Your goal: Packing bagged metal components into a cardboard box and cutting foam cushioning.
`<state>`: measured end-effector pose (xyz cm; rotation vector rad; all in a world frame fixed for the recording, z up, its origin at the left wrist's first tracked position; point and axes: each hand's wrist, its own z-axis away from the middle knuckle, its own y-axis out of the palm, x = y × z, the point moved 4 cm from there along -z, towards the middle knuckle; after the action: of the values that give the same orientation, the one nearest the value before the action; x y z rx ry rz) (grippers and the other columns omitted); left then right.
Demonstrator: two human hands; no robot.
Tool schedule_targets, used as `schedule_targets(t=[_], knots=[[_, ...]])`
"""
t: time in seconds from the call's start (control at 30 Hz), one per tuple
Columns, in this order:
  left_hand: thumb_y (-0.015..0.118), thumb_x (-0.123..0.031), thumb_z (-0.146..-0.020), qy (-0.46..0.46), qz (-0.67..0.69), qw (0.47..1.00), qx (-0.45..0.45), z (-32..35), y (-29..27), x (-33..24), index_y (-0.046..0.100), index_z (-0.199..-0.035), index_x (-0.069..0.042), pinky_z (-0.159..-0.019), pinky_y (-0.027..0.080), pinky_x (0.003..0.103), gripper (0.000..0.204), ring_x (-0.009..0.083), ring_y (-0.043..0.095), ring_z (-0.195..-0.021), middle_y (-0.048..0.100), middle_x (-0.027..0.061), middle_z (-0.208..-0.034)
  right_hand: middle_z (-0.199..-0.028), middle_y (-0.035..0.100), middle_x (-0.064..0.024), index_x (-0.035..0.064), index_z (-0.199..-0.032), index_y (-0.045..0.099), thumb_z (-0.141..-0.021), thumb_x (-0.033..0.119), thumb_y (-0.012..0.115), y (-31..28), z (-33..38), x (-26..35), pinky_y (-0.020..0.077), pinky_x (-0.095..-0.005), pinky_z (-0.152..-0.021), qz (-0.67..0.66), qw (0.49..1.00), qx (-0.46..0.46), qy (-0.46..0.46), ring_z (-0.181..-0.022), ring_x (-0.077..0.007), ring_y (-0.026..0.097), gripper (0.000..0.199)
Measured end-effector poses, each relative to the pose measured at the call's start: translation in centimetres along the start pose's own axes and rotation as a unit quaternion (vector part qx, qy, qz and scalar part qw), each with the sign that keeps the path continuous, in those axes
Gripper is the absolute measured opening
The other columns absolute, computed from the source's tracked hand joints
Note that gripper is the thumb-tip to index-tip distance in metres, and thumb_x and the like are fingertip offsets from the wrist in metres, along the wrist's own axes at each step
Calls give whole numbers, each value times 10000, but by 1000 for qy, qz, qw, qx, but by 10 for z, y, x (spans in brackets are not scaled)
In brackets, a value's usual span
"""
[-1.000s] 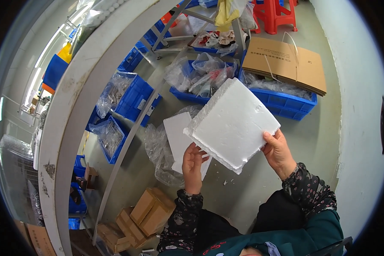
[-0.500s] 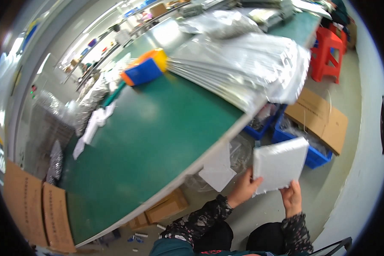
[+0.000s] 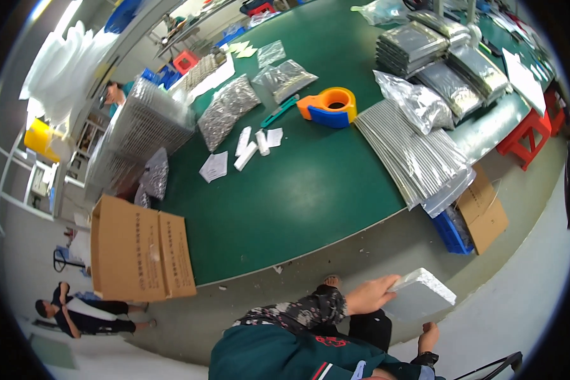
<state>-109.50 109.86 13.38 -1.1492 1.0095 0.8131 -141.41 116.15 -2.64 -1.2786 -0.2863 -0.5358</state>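
Observation:
My left hand (image 3: 371, 295) is closed on one edge of a flat white foam block (image 3: 419, 296), held tilted in the air off the near side of the green table (image 3: 297, 196). The block's rough, crumbly white edge faces up, and its flat face looks grey in shadow. Just below the block is my right hand (image 3: 429, 336), apart from it. Its fingers look curled in, and nothing shows in them.
On the table are an orange and blue tape dispenser (image 3: 329, 106), a teal box cutter (image 3: 280, 111), bags of small parts (image 3: 228, 111) and a fan of clear plastic sleeves (image 3: 418, 155). A cardboard box (image 3: 136, 250) stands at the left corner. Another person (image 3: 85, 315) stands beyond it.
My view has swung to the left. My right hand has come off the foam block and dropped lower. My left hand keeps hold of the block, which is tilted over.

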Motion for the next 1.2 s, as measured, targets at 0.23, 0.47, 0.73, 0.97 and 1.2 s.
schedule_targets(t=[0.23, 0.47, 0.73, 0.97, 1.2], knots=[[540, -162, -828, -51, -83, 967, -236, 59, -133, -74, 428, -1191, -34, -766, 461, 349, 401, 313, 577, -912, 546, 190, -1057, -652, 580, -150, 3, -751, 536, -809, 112, 548, -98, -52, 80, 440, -378, -559, -6, 1000, 6, -30, -627, -287, 579, 124], [519, -202, -839, -148, -164, 918, -329, 129, -279, -42, 434, -1210, -53, -786, 446, 365, 409, 356, 565, -921, 562, 224, -1026, -664, 564, -147, 40, -808, 541, -808, 140, 574, -130, -81, 301, 427, -366, -528, -48, 959, -79, -269, -601, -327, 557, 105], [535, -257, -819, -280, -82, 926, -240, 140, -349, 65, 447, -1192, -18, -831, 422, 353, 451, 338, 551, -970, 564, 213, -1061, -753, 569, -107, 45, -847, 558, -768, 53, 561, -81, -60, 514, 439, -322, -565, -77, 865, 14, -495, -655, -274, 564, 79], [559, -256, -794, -277, -2, 930, -241, 151, -346, 96, 484, -1119, -52, -828, 424, 349, 391, 324, 564, -944, 585, 182, -1029, -846, 535, -83, 76, -925, 552, -751, 69, 560, -20, -87, 635, 459, -348, -659, 28, 793, 46, -607, -799, -254, 557, 174], [558, -265, -791, -334, 20, 913, -234, 154, -343, 88, 484, -1135, -95, -818, 429, 345, 391, 295, 575, -931, 583, 155, -1046, -914, 525, -70, 71, -985, 543, -729, 22, 517, 55, -154, 711, 473, -347, -703, 180, 731, -2, -658, -904, -244, 525, 262]])
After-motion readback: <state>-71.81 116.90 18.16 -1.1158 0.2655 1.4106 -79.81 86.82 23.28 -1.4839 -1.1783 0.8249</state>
